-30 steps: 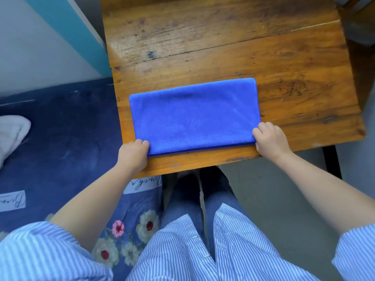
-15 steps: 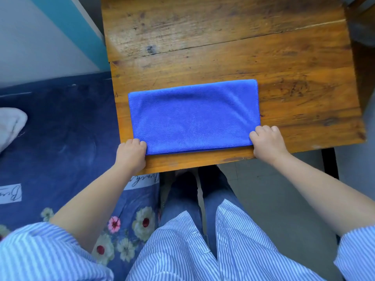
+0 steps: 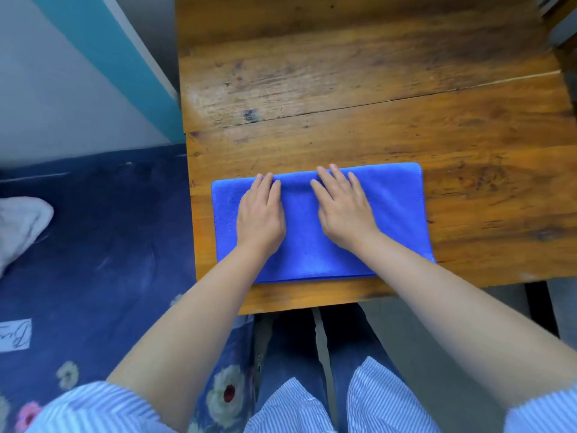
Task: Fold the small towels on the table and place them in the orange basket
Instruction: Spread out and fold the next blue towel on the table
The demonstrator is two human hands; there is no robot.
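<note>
- Left hand (image 3: 260,215): palm down on the blue towel (image 3: 396,214), fingers straight and close together, tips at the towel's far edge. Flat on the cloth, nothing held.
- Right hand (image 3: 343,214): also palm down on the towel, fingers straight and slightly fanned, tips near the far edge. Flat, nothing held. It lies just beside the left hand; the two do not touch.
- Bed (image 3: 103,245), left of the tabletop: dark blue cover, flower print along its near part, a white label with script at the left frame edge.
- Tabletop (image 3: 359,98): worn orange-brown wood, with a seam running across it beyond the towel and a dark spot by the seam on the left.
- Wall (image 3: 46,89), upper left: pale, with a slanting teal stripe.
- Person's clothing: blue-and-white striped shirt (image 3: 384,401) along the bottom edge, dark jeans (image 3: 290,348) below the tabletop's near edge. Both forearms are bare.
- Blue towel: folded into a wide rectangle, lying flat on the near left part of the tabletop, long side across the view. Layered edges show along its near side. Its left edge is close to the tabletop's left edge, and the near right corner is hidden under the right forearm.
- White cloth (image 3: 22,226): crumpled on the bed at the left frame edge, well apart from the tabletop.
- Orange basket: not in view.
</note>
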